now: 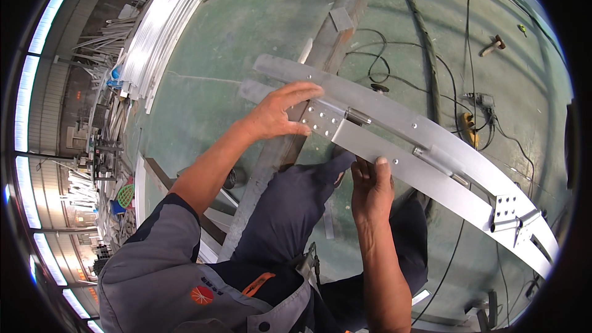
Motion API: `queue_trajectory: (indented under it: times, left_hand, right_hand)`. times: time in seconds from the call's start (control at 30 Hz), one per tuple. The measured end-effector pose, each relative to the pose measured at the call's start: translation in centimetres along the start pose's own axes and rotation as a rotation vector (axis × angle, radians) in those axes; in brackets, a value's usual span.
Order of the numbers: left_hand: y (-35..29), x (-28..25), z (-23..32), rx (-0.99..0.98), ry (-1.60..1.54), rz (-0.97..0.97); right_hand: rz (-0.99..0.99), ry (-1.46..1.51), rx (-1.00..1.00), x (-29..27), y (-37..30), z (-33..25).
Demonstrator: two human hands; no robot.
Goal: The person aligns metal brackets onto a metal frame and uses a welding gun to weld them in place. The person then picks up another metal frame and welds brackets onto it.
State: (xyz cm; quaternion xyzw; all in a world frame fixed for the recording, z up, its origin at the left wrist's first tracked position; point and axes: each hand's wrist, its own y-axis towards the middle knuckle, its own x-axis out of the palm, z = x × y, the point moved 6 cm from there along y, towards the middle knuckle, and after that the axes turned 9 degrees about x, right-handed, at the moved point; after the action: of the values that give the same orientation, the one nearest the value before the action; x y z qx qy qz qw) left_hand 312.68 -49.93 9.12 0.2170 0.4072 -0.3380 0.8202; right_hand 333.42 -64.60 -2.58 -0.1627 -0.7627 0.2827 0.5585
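A curved frame of two pale aluminium bars, an upper bar (394,114) and a lower bar (425,179), lies across in front of me. My left hand (274,111) straddles the lower bar near its left end, thumb at one edge and fingers at the other. Beside that grip is a drilled metal plate (322,118) with several holes. My right hand (373,194) pinches the lower bar's near edge, thumb on top and fingers partly hidden beneath. Short rods (357,116) sit between the bars. Another drilled plate (506,205) joins them toward the right end.
A long steel beam (342,28) runs under the frame's left part. On the green floor lie a power drill (485,101), a hammer (493,44), a yellow tool (470,129), and loose cables (425,43). Stacked metal profiles (161,31) stand at the far left.
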Motion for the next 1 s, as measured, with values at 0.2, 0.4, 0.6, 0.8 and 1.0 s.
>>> queue_trajectory:
  times: [0.2,0.4,0.6,0.8,1.0]
  left_hand:
    - [-0.1,0.3,0.1,0.032,-0.036,0.022]
    - [0.0,0.2,0.4,0.016,-0.026,0.011]
    - [-0.3,0.6,0.0,-0.016,-0.077,0.051]
    - [-0.1,0.6,0.7,-0.025,-0.077,0.083]
    - [-0.9,0.8,0.3,0.027,-0.098,0.16]
  right_hand:
    - [-0.079,-0.005,0.004,-0.5,0.3,0.0]
    - [-0.052,-0.045,-0.013,-0.5,0.3,-0.1]
    - [-0.035,-0.176,0.021,-0.6,0.1,-0.1]
    - [-0.065,-0.508,0.233,0.1,-1.8,-0.5]
    - [0.015,-1.605,-0.52,8.6,-6.9,-5.1]
